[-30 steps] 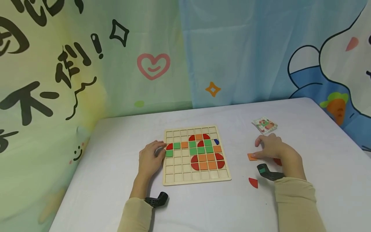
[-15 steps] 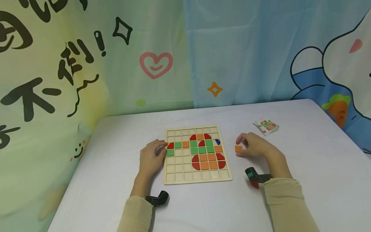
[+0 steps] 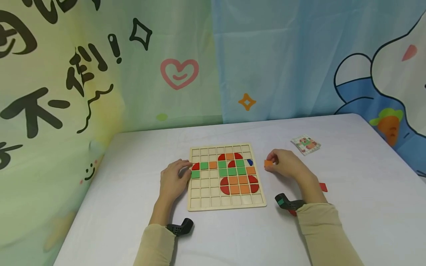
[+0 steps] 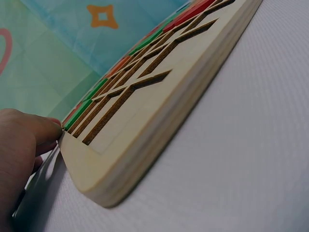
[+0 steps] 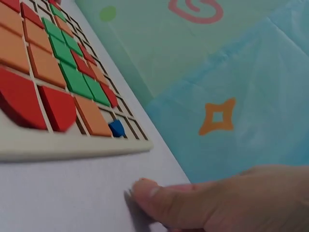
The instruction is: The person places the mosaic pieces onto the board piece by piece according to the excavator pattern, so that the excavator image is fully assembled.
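My left hand (image 3: 173, 180) touches the left edge of a wooden grid board (image 3: 205, 193) with its fingertips, beside a red quarter-circle piece (image 3: 196, 166) and a green square (image 3: 195, 174). In the left wrist view those fingertips meet the board's rim. Just right of the board, my right hand (image 3: 287, 162) pinches an orange square tile (image 3: 267, 163) between thumb and fingers, over the white tablecloth. The right wrist view shows only a sliver of this tile. Red, orange and green pieces fill several cells, and a small blue piece (image 3: 250, 162) lies in a right-hand cell.
A stack of pattern cards (image 3: 306, 144) lies at the back right. One red piece (image 3: 323, 187) sits beside my right forearm; another red piece (image 3: 293, 212) is partly hidden under the right wrist camera (image 3: 288, 202). A printed curtain (image 3: 266, 59) hangs behind the table.
My right hand has picked the orange tile off the table at right and carried it left towards the board. My left hand has stayed at the board's edge.
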### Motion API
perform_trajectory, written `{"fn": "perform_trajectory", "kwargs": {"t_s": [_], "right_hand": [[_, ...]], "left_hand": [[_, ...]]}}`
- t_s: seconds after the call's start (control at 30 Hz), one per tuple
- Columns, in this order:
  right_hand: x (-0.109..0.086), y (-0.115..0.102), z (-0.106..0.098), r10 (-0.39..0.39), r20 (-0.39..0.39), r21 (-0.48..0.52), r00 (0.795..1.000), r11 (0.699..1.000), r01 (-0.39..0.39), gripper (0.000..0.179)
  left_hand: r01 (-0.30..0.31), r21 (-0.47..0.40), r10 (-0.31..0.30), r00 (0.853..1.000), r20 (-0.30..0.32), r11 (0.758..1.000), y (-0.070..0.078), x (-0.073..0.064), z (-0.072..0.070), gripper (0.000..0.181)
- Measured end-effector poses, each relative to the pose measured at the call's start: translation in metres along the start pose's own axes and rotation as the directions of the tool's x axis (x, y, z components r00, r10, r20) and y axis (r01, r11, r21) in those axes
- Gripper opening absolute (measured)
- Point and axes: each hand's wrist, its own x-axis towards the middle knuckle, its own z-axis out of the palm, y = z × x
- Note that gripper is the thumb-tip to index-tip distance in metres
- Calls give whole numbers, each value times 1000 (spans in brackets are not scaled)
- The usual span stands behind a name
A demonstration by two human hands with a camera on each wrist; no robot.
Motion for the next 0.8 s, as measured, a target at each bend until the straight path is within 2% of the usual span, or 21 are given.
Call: {"fn": "perform_trajectory", "kwargs": {"t_s": [0.17,0.3,0.47,0.6,0.7,0.8], "right_hand": [[1,-12,1,42,-89,37,995,999,-39,34],[2,-40,8,-6,-162,47,987,999,14,34],[-1,-95,30,-126,-208,36,970,990,137,34],[-5,-131,60,-239,-232,-4,943,970,245,33],[-8,-148,82,-328,-236,-55,915,944,325,31],[-8,-154,100,-405,-238,-130,883,914,384,27]], "left_hand": [[-2,3,2,1000,5,1000,1,0,-2,26],[-6,13,6,1000,4,1000,0,0,-3,26],[1,9,-2,1000,10,1000,-1,0,-5,26],[4,7,-4,1000,7,1000,-3,-1,-4,26],[-9,-3,9,1000,1,1000,-2,0,-3,26],[-19,-17,19,1000,2,1000,-1,1,-2,25]]}}
